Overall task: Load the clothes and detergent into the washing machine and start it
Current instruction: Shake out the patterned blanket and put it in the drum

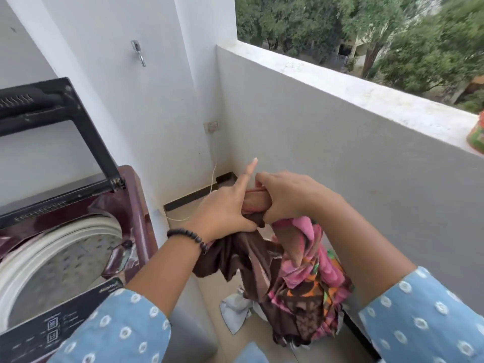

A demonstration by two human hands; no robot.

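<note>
Both hands, left grip [222,210] and right grip [284,199], clench bundled clothes [296,279] beside the open, seemingly empty washing machine [60,258]; loading, detergent and starting remain.

Beige tiled floor [183,209] is carrying the top-loading washing machine [136,205], which is standing against the white wall at left. 1 pale grey cloth [234,311] is lying crumpled directly on the tiles, just right of the machine. Thin cord [178,219] is trailing onto the floor near the corner
</note>
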